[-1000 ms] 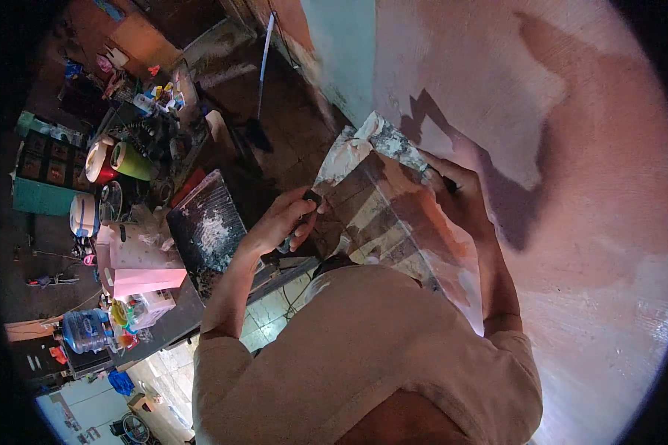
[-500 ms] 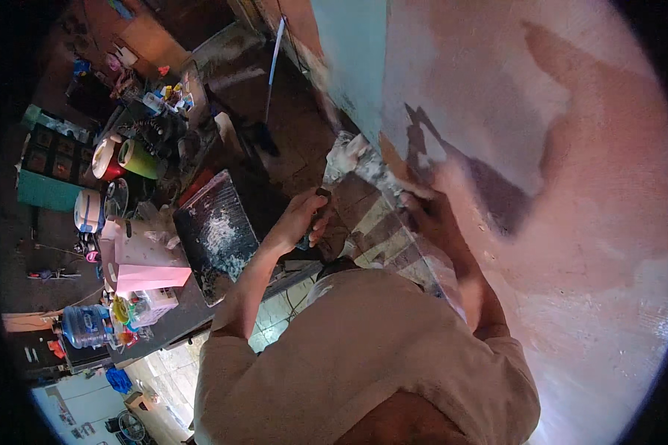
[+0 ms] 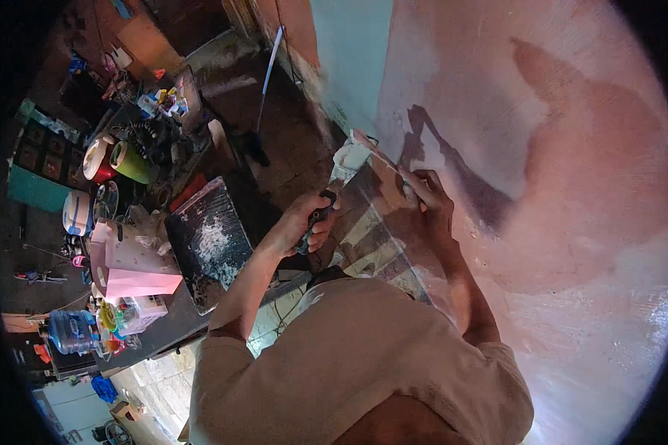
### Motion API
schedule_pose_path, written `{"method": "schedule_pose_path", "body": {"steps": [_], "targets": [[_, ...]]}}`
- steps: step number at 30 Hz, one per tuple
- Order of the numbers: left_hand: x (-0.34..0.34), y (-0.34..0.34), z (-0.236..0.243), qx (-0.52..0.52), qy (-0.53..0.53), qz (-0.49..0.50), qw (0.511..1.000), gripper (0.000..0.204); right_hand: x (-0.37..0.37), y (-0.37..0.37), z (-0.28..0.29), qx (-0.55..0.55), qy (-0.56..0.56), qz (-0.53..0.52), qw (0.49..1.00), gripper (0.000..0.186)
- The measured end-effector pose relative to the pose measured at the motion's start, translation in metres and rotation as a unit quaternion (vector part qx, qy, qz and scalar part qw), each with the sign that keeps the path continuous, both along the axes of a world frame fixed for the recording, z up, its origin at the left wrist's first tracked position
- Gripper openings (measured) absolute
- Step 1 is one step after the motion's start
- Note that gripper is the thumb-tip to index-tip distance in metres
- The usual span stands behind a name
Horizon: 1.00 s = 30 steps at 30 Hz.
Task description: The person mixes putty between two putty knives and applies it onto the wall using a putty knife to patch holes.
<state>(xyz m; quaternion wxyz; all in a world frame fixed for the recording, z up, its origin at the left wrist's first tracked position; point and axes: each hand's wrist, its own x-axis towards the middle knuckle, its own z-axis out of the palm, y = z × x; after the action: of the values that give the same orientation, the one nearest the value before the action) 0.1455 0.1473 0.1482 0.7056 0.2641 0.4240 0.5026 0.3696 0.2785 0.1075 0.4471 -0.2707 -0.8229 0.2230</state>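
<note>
Right scraper (image 3: 379,154) is now showing its edge, meeting the paste (image 3: 352,156) on the left scraper (image 3: 340,178), just beside the wall (image 3: 445,67). Left hand (image 3: 308,222) and right hand (image 3: 430,196) are each closing firmly around a handle. Farther from the wall, a whitened black panel (image 3: 214,241) is lying; beyond, a pink box (image 3: 137,256) is standing.

Likely a home: blue water jug (image 3: 72,331), tiled floor (image 3: 150,377).

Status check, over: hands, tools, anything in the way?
Left hand grips dark-handled scraper. Right hand holds second scraper. White paste on left scraper. Nothing visibly blocking; black tray off left.
</note>
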Motion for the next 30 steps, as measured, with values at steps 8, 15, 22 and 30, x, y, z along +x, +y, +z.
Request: {"method": "schedule_pose_path", "body": {"steps": [8,15,22,30], "targets": [[0.012,0.007,0.018,0.033,0.016,0.012,0.999,0.021,0.001,-0.007,-0.006,0.087,-0.077,-0.083,0.990,0.055],[0.011,0.007,0.022,0.041,0.063,0.028,0.997,0.022,0.020,-0.019,0.000,0.109,-0.106,-0.102,0.983,0.046],[0.001,0.004,0.026,0.033,0.110,0.020,0.993,0.020,0.062,-0.014,0.023,0.078,-0.159,-0.090,0.980,0.050],[-0.010,-0.010,0.035,0.009,0.268,-0.098,0.958,0.019,0.069,0.016,0.048,-0.182,-0.003,0.034,0.983,0.034]]}}
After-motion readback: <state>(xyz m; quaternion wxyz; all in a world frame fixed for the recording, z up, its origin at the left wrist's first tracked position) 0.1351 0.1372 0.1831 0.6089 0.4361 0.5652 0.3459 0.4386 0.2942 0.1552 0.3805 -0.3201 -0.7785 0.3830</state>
